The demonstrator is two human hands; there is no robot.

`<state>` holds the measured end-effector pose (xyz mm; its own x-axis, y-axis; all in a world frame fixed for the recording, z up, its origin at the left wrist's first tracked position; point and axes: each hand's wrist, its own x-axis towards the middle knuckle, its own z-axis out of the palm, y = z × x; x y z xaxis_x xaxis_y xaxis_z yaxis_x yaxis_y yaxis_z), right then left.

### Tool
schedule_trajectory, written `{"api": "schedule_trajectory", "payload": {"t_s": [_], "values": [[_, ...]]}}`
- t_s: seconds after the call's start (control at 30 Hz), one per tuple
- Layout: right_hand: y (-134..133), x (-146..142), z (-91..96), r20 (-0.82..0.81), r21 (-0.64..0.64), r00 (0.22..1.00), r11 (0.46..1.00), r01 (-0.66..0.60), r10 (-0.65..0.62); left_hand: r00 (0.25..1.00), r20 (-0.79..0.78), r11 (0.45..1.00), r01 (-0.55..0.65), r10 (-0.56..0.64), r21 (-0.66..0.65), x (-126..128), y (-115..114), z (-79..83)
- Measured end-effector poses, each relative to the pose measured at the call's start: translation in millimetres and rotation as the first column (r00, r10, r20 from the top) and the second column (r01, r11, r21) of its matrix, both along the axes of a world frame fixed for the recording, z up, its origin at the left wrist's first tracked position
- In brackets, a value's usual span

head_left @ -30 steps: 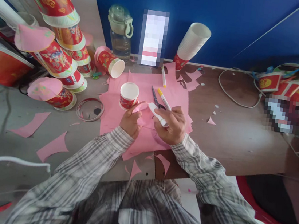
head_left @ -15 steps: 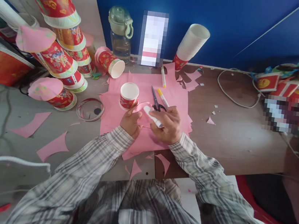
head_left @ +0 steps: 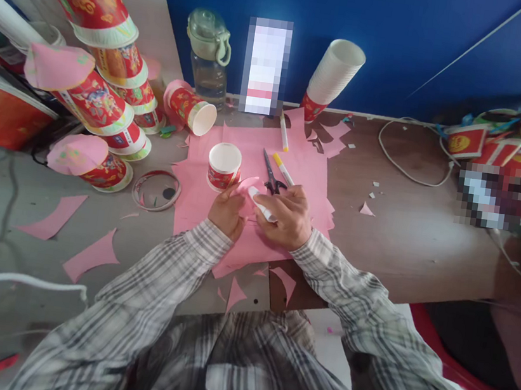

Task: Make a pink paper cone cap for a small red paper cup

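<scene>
Pinched in my left hand (head_left: 227, 211) is a curved piece of pink paper (head_left: 249, 187). My right hand (head_left: 294, 218) grips a white tube (head_left: 264, 207), its end touching or very near that paper; whether it is a glue or a marker I cannot make out. Just beyond my left hand a short red-and-white paper cup (head_left: 224, 168) stands upright. Black-handled scissors (head_left: 272, 172) and a white pen with a yellow end (head_left: 284, 169) lie beyond my right hand. Larger pink paper sheets (head_left: 200, 219) spread beneath both hands.
Decorated red paper cups (head_left: 109, 101) are stacked at left. A roll of tape (head_left: 157, 192) lies near the sheets. Along the back stand a water bottle (head_left: 209, 57), a blurred phone-like screen (head_left: 265, 68) and nested paper cups (head_left: 337, 71). A cable (head_left: 411, 181) and more cups (head_left: 510, 154) are at right.
The white tube and my right hand have shifted slightly left, closer to the piece of pink paper. That paper is now tilted up more in my left hand.
</scene>
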<state>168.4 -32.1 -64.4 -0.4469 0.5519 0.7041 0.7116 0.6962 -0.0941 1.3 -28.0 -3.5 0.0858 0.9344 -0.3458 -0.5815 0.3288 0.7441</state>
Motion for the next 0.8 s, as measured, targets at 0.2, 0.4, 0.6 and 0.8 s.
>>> {"api": "schedule_trajectory", "payload": {"t_s": [0.2,0.4,0.6,0.8], "values": [[7,2,-2.1,0.021,0.013,0.997,0.997,0.08,-0.08,0.994,0.108,0.998,-0.031,0.024,0.055,3,3,-4.6],[13,15,-4.1,-0.248,-0.109,0.935,0.966,0.233,-0.254,0.993,0.102,0.997,-0.061,0.066,-0.047,1,3,-2.5],[5,-3,-14.6,-0.485,-0.443,0.831,0.896,0.035,-0.272,0.974,0.198,0.992,-0.093,0.108,-0.083,3,2,3.2],[3,-10,-11.9,-0.539,-0.526,0.782,0.85,-0.022,-0.313,0.966,0.255,0.997,-0.018,0.036,-0.074,5,-2,4.9]]}}
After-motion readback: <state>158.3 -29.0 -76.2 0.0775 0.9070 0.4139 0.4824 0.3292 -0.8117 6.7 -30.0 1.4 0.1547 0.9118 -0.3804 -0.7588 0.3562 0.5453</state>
